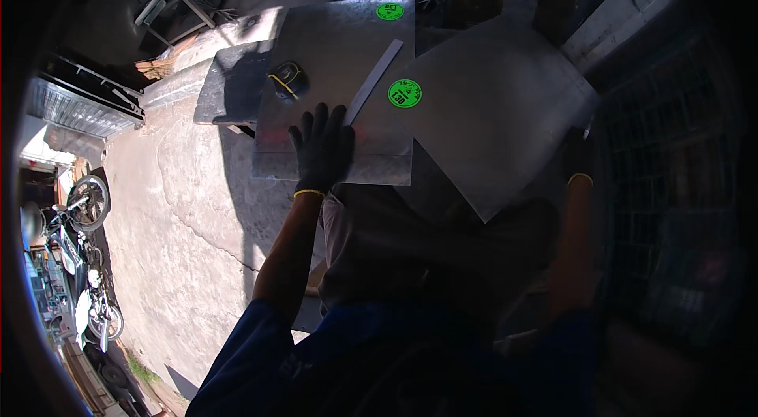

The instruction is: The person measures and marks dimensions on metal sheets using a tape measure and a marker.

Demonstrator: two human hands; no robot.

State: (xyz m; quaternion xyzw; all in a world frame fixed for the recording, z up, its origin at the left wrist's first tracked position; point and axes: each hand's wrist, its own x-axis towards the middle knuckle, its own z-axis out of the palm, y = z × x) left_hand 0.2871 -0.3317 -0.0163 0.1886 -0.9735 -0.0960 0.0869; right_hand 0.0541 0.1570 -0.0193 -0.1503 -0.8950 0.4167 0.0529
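Your left hand (322,147) lies, fingers spread, on the left metal sheet (335,38); your right hand (579,153), at the angled metal sheet (497,113) ahead of you, is too shadowed to judge. Expect stiff, slippery, sharp-edged metal; grip opposite edges.

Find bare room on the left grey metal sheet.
The left grey metal sheet is bare between the black-and-yellow tape measure and its round green sticker, and at its lower right, beside the black-gloved left hand. Crowded: where that hand nears the narrow pale strip, and where the angled grey metal sheet overlaps the right edge.
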